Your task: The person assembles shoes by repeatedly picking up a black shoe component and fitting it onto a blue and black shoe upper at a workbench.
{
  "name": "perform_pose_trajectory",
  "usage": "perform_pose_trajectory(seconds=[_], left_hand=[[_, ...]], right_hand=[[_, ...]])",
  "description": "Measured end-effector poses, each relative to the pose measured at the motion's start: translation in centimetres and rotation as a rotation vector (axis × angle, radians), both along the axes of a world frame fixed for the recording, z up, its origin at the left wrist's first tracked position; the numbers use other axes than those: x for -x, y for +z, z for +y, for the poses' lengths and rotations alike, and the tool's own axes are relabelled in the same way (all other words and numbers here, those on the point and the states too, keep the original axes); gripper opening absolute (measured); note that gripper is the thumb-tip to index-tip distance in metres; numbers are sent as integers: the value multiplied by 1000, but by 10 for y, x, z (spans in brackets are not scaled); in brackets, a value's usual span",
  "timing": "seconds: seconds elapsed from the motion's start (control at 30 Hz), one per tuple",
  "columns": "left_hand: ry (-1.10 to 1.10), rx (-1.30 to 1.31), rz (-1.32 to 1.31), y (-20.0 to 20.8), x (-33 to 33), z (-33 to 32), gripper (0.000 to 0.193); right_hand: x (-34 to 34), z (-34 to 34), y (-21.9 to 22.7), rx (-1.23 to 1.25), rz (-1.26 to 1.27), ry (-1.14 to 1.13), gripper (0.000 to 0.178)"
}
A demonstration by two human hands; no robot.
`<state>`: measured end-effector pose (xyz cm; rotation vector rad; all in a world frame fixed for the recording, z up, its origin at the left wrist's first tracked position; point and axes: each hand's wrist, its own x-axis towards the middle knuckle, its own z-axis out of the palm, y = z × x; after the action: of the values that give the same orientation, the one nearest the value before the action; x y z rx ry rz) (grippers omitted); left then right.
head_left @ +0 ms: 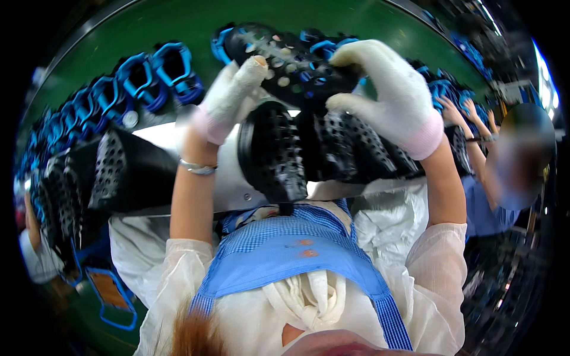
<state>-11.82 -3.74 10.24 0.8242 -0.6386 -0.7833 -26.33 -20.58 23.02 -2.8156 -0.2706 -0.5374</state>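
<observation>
Both my hands wear white knit gloves with pink cuffs. Raised between them over the bench's far edge is a black perforated shoe (291, 65), tilted, with light showing through its round holes. My left hand (237, 86) is closed at its near left side, the thumb upright against it and a bare thumb tip showing; its other fingers are mostly hidden. Around the shoe's right end curls my right hand (380, 89), thumb below and fingers above. Just under the hands, another black perforated shoe (272, 151) stands on the bench, with several more (362, 145) to its right.
Blue-and-black shoe parts (136, 77) line the green surface (160, 29) beyond the bench. More black perforated shoes (113, 172) stand at the left. At the right, a co-worker's hands (460, 113) touch blue parts. A blue-framed stool (110, 291) stands low at the left.
</observation>
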Motion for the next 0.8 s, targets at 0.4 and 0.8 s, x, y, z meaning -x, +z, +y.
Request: perform_pose_trajectory(seconds=[0.4,0.8], left_hand=[[234,22,332,-62,-33,18,42],[464,-976,-912,-93,-69,-12,43]], right_hand=[[-107,32,-66,-114,395,-28,36],[-213,-4,-75,37,807,-183,44]])
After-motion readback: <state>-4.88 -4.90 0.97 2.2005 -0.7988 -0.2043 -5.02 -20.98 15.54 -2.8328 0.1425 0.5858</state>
